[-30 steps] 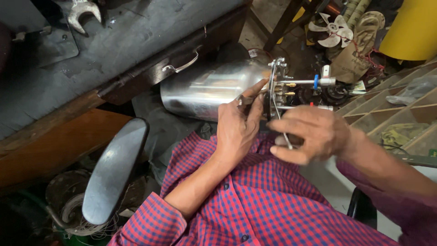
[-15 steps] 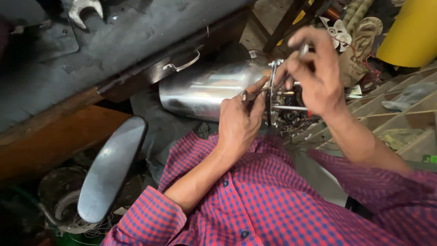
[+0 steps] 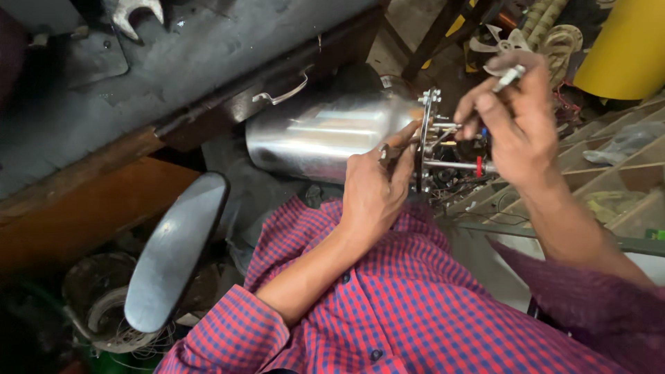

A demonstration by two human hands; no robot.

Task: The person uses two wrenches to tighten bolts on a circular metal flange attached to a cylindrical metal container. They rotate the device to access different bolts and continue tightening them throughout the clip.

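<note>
A shiny steel cylinder [image 3: 325,135] lies on its side in my lap, with a round end plate [image 3: 427,135] and bare rods and wires [image 3: 454,166] on its right end. My left hand [image 3: 374,190] presses against the end plate and pinches a small metal tool there. My right hand [image 3: 516,118] is over the rods, gripping a thin screwdriver-like tool [image 3: 509,75] whose tip sticks up above the fingers. Both sleeves are red and blue check.
A dark workbench [image 3: 173,62] with a metal drawer handle [image 3: 280,93] runs along the upper left. A grey oval blade [image 3: 173,260] leans at lower left. A yellow drum [image 3: 627,45] and a small fan [image 3: 502,45] stand at top right, wooden compartments [image 3: 609,166] at right.
My right hand rose from the lower right of the end plate to above the rods, carrying the thin tool. My left hand stayed on the plate.
</note>
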